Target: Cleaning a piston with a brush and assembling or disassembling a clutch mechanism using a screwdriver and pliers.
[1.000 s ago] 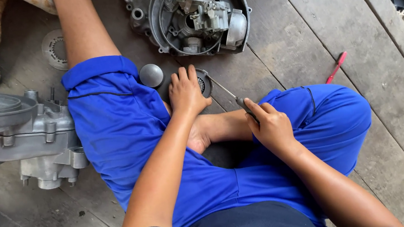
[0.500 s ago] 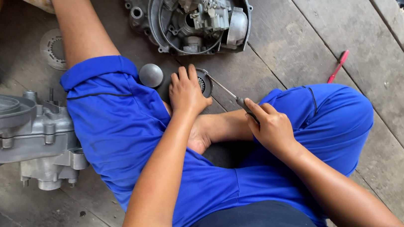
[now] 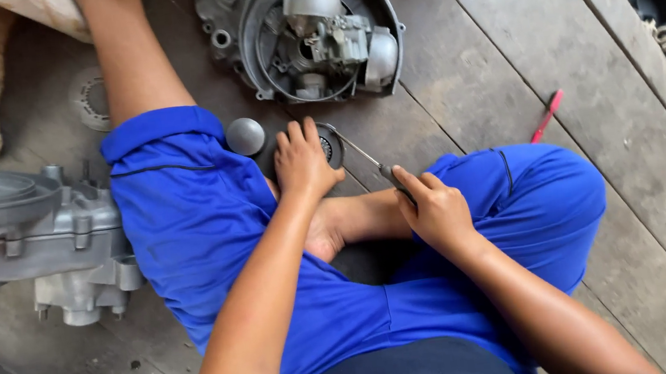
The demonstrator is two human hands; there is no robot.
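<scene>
Worn grey wooden floor [image 3: 469,74], wide planks, person sitting cross-legged on it in blue shorts with parts spread all around. Biggest thing is the grey cast engine casing [image 3: 26,244] lying on its side at the left edge, one of those. Next, one round dark cover housing [image 3: 317,32] up top with what looks like a carburettor [image 3: 333,34] sitting inside it. Then a flat toothed ring [image 3: 93,101] near the upper left, one small grey dome-shaped cap [image 3: 245,136] just beside the knee, and a single red-handled tool [image 3: 547,116] lying well apart on the planks to the right. The piece actually being worked on is a small round black part [image 3: 330,144] on the floor right in front of the crossed legs. The left hand [image 3: 303,161] lies over it, fingers spread flat and pressing it down. The right hand [image 3: 434,209] has its fingers clamped round the handle of a screwdriver [image 3: 367,159], whose thin shaft runs up-left until the tip meets the part's edge. Looks to me like the prying or loosening stage, tip just seated. I'd say the next move wants a steady hold-down from the left and careful leverage, since a slip would run the tip straight at those fingers. Two hands, one screwdriver, one part.
</scene>
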